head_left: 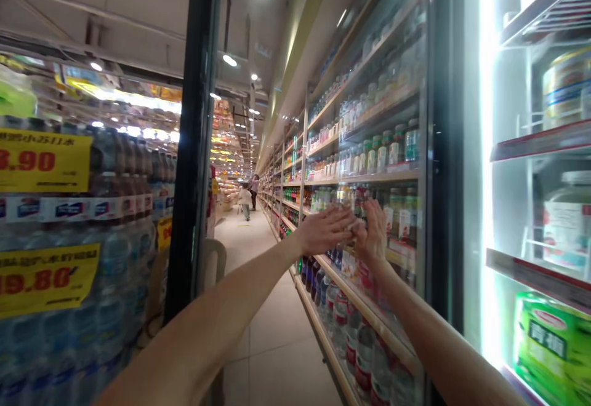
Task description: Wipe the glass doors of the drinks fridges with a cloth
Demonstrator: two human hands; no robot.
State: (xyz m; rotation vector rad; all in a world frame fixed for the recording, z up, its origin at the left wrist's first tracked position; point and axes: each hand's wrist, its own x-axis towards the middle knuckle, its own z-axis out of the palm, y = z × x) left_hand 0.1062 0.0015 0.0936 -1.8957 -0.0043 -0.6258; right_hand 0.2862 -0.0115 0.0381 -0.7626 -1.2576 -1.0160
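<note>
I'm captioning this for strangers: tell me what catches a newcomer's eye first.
First, the left hand and right hand, raised close together right of center before a black-framed glass door. Next, the glowing cabinet along the right edge, with a green box low down. Then yellow price signs on stacked bottles at left.

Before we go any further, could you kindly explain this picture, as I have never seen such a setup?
There is no machine here: you see a person's bare left hand and right hand, viewed by a camera worn on the head. They are raised close together before a dark-framed glass door; whether they touch it, or hold anything, I cannot tell. Beyond the glass run bottle shelves. At the picture's right, a lit cabinet holds a green package; at its left stand stacked bottles with yellow price signs.
</note>
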